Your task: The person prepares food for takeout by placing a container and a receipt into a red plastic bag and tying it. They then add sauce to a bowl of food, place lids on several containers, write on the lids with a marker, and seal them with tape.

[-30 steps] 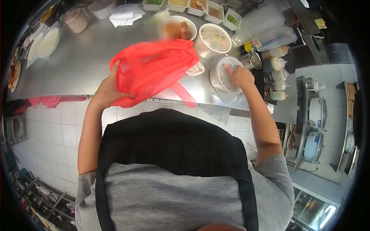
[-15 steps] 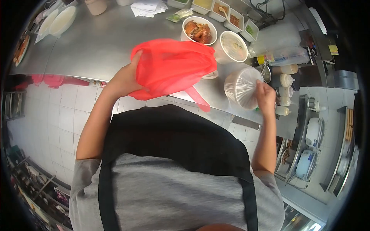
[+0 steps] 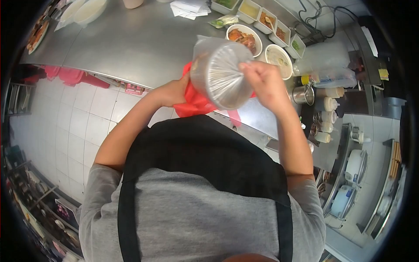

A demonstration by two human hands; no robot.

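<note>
The right hand [image 3: 264,83] pinches the gathered clear plastic of a wrapped round container [image 3: 229,81], fingers curled, knuckles up, its forearm reaching straight forward. The container is tilted, left of those fingers and in front of a red bag [image 3: 192,102]; whether any of it is inside the bag cannot be told. The left hand [image 3: 172,92] grips the bag's left side, fingertips hidden, the forearm angled inward. Just past the right fingers stand a bowl of browned meat [image 3: 244,38] and, to its right, a pale bowl [image 3: 279,61]. Right of the fingers come a metal cup [image 3: 303,94] and squeeze bottles [image 3: 330,104], crowding that side. Beyond the bowls is a row of food tubs [image 3: 268,21]. Bare steel counter [image 3: 122,43] gives broad room ahead and left of the left fingers; its front edge runs just under both hands, with the bag's strap hanging past it. Farther out, writing on the white papers [image 3: 190,8], a wall sheet [image 3: 369,41] and a yellow note [image 3: 383,74] is too small to read.
</note>
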